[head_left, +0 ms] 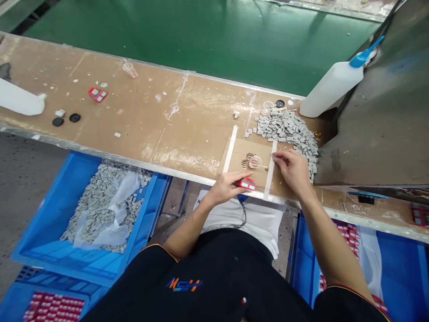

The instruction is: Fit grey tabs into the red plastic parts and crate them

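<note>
My left hand (225,187) is closed on a small red toy vehicle body (246,183) with pale grey window panels, held over the table's front edge. Above it, on a taped-down piece of cardboard (234,154), stands a small clear cup (255,162) with a thin stick in it, beside dark wet stains. Over the right tape strip (270,176), my right hand (295,170) has thumb and fingertips pinched together; whatever lies between them is too small to make out. Just beyond that hand spreads a heap of small grey plastic pieces (284,127).
A white bottle with a blue nozzle (331,87) stands right of the heap, beside a metal housing (385,112). Another red toy body (97,94) lies at left. A blue bin (43,223) of grey pieces sits below left. A green conveyor belt (201,40) runs behind the table.
</note>
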A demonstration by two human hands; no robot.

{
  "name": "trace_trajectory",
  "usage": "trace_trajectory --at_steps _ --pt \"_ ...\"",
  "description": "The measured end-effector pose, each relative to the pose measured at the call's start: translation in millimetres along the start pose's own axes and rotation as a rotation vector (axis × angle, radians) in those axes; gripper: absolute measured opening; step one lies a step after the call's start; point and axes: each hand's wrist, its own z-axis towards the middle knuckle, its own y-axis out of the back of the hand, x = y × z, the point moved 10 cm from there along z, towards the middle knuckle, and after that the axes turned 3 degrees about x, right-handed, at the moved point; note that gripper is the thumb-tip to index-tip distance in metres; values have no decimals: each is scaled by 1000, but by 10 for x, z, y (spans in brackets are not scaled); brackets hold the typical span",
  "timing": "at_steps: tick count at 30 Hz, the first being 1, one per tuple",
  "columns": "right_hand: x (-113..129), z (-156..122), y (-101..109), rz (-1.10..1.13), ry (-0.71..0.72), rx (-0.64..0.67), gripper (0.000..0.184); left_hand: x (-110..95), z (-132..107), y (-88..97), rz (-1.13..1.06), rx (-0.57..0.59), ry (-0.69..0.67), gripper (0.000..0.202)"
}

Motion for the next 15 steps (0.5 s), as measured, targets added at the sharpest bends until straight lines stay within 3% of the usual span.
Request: trace_trajectory --at_steps 6,10,15 --pt "269 -310 103 138 -21 66 15 84 -15 -49 -170 54 102 45" --pt "600 -537 -124 329 0 206 15 173 -41 -95 -288 70 201 43" --pt "653 -549 -374 419 -70 301 18 155 -40 -91 -262 78 159 43"
